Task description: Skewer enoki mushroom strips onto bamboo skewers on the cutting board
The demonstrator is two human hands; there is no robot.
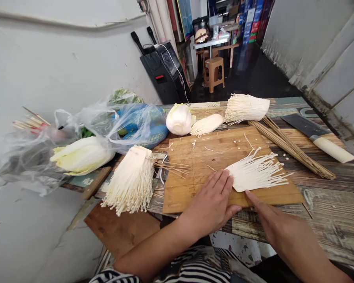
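A flattened bunch of enoki mushrooms [253, 173] lies fanned out on a wooden cutting board [191, 157], its stems pointing right. My left hand [209, 198] lies flat, fingertips against the left end of the bunch and thumb out to the side. On the near edge of the bunch rests the stretched index finger of my right hand [280, 224]. Its other fingers are bent beneath and partly hidden, with nothing visible in them. Left of the board, a thick enoki bunch [132, 181] has several thin skewers [174, 167] sticking out over the board.
A bundle of skewers [297, 151] and a cleaver [321, 137] lie at the right. Along the back are another enoki bunch [247, 108], a small flat piece [208, 124] and a round cabbage [179, 120]. Plastic bags [135, 122] and a napa cabbage [85, 155] are at the left.
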